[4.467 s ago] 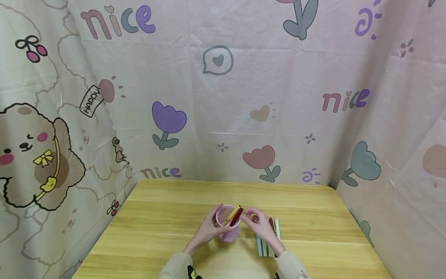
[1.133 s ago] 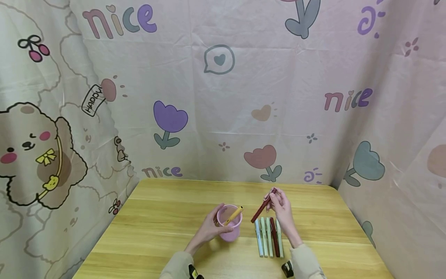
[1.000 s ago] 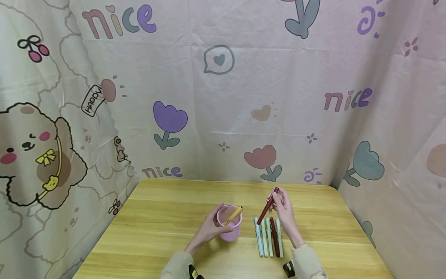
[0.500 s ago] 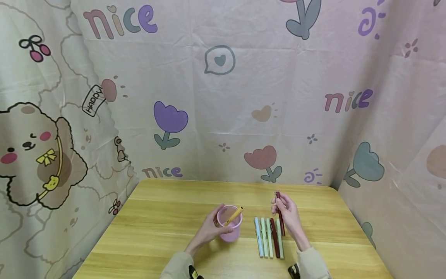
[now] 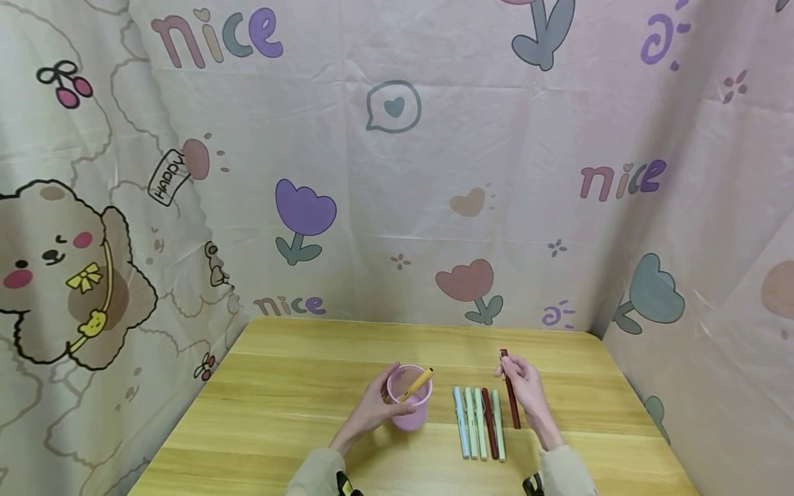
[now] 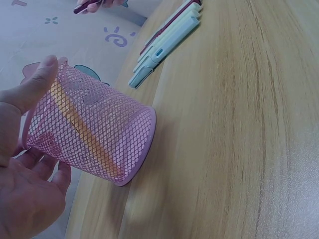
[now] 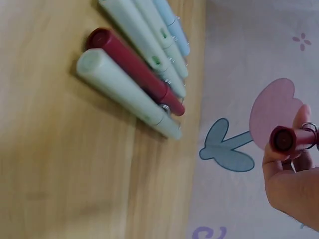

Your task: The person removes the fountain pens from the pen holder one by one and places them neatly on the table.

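Dark red pen [image 5: 511,388] sits pinched in your right hand [image 5: 524,390], just right of the row of pens [image 5: 478,421] on the wooden table [image 5: 298,386], its lower end near or on the wood. Your fingers curl round only its upper part, so I judge it could pivot or roll into that row and scatter it. Your left hand [image 5: 372,408] wraps the pink mesh cup [image 5: 409,399], thumb on the rim; the yellow pen [image 5: 415,383] leans inside, and a squeeze could tip the cup.
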